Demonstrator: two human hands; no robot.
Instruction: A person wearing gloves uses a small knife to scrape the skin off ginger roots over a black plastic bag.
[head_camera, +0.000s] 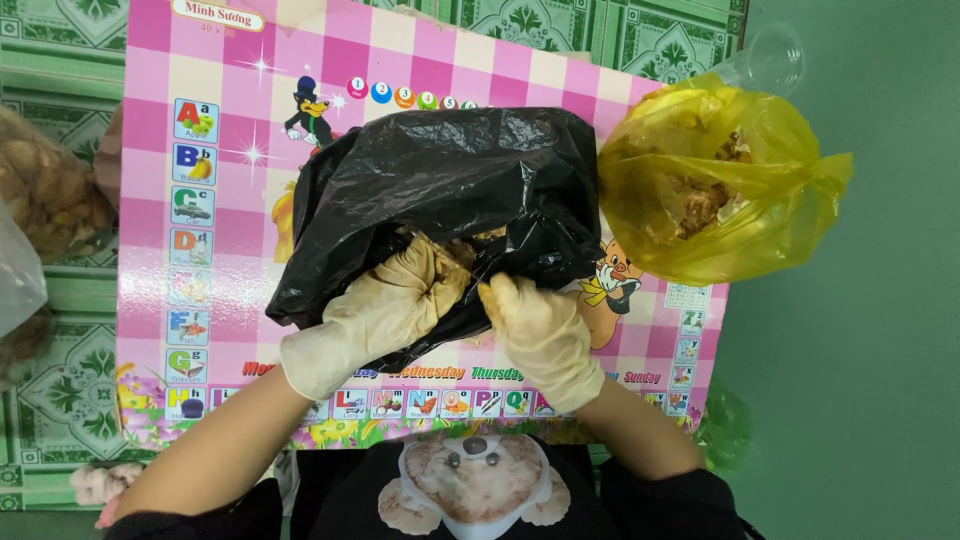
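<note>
A crumpled black plastic bag (450, 190) lies on a pink checkered alphabet mat (220, 80). Both my hands wear pale latex gloves. My left hand (390, 300) reaches into the bag's mouth, fingers curled around brownish stuff inside. Just right of it, my right hand (535, 325) pinches the bag's lower edge and holds the opening apart. What lies deeper in the bag is hidden.
A yellow plastic bag (720, 190) with brown scraps sits at the mat's right edge, a clear plastic cup (770, 60) behind it. A clear bag of brown pieces (45, 190) rests at the far left on green patterned floor tiles (60, 400). A green wall (880, 350) stands at the right.
</note>
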